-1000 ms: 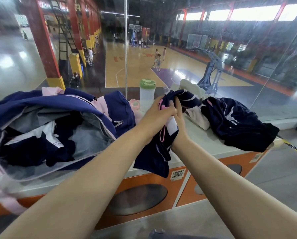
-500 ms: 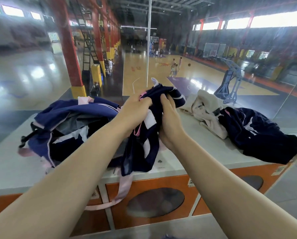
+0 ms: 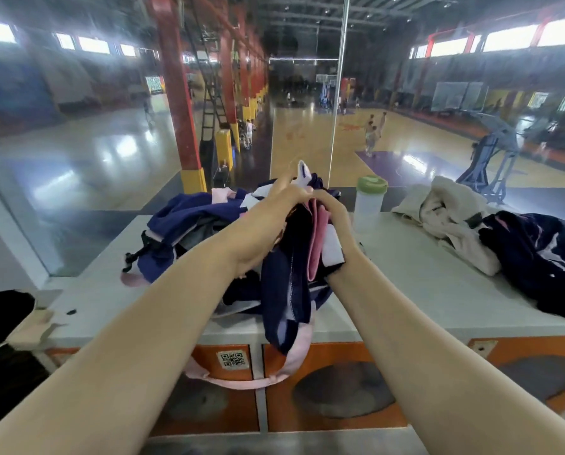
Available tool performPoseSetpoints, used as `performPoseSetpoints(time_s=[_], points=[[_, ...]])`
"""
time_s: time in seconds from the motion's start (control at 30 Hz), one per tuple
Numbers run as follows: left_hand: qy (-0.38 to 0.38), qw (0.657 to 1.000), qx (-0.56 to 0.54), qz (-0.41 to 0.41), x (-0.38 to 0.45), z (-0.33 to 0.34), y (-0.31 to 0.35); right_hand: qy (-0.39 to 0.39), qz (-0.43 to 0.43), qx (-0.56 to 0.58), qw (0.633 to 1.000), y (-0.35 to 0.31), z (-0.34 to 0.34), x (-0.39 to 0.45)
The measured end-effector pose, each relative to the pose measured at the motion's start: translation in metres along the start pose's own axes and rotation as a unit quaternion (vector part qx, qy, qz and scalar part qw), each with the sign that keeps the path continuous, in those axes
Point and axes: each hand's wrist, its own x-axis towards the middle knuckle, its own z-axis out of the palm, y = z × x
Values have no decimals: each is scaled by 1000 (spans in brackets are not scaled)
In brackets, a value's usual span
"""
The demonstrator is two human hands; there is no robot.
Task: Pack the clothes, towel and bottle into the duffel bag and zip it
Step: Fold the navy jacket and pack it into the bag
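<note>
Ledge [image 3: 415, 290]: lying under both hands, carrying the bag, bottle and piled clothes.
Duffel bag [image 3: 182, 221]: navy with pink trim, sitting just left of and behind the left hand, its mouth gaping open; dark and grey fabric is showing inside, and a pink strap [image 3: 241, 382] is hanging over the ledge front below the hands.
Dark garment pile [image 3: 537, 257]: lying well right of the right hand, not in the bag.
Towel [image 3: 452, 221]: cream, crumpled, resting right of the right hand, touching the dark pile.
Held garment [image 3: 287, 290]: navy, pink and white, dangling between the two hands in front of the bag.
Bottle [image 3: 369, 200]: clear with a green lid, standing upright just beyond the right hand.
Left hand [image 3: 268, 224]: fingers curling around the garment's top.
Right hand [image 3: 332, 218]: fingers gripping the same garment, touching the left hand.
</note>
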Motion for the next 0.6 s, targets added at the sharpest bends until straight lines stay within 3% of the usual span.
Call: performPoseSetpoints(time_s=[0.07,0.17,0.23,0.27,0.33,0.4,0.43,0.5,0.6], points=[[25,999,-18,-25,1,-13,-2,11,27,10,1000,8,3,7],[119,992,11,-26,8,-45,-12,82,80,49,992,20,11,17],[183,976,120,16,14,-77,-27,116,79,38,989,25,11,23],[207,951,227,41,16,-95,-36,125,75,13,989,25,11,23],[200,867,456,35,19,-131,-55,125,68,9,990,25,8,22],[147,794,588,-48,20,-160,-71,113,63,-7,992,22,5,22],[123,779,609,-85,21,-171,-79,110,66,-34,991,21,5,23],[107,788,599,-95,24,-182,-93,97,62,-48,992,23,2,24],[143,792,593,-31,33,-177,-105,95,49,-40,993,26,-6,27]])
